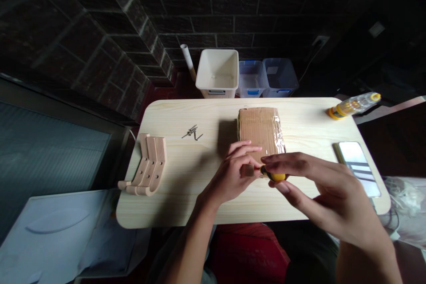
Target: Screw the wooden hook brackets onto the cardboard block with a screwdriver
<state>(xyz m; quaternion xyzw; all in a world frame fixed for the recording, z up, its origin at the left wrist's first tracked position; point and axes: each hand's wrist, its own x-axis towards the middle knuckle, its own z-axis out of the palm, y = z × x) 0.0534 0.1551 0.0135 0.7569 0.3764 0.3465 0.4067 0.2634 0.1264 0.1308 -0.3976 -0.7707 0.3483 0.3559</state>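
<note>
A yellow and black screwdriver [275, 175] is held between the thumb and fingers of my right hand [319, 186], its tip pointing left. My left hand [234, 171] closes its fingers round a small wooden piece [247, 170] at the screwdriver's tip. Behind both hands lies a taped cardboard box [258, 128], partly covered by my left fingers. Dark screws [192, 132] lie loose on the table to the left. Several curved wooden pieces with holes [149, 166] rest side by side at the table's left end.
On the light wooden table [299, 111], a clear bottle-shaped container with yellow ends [354, 105] and a phone [359, 166] lie at the right. Beyond the far edge stand a white bin [218, 71], two clear bins [252, 77] and a white tube [188, 61].
</note>
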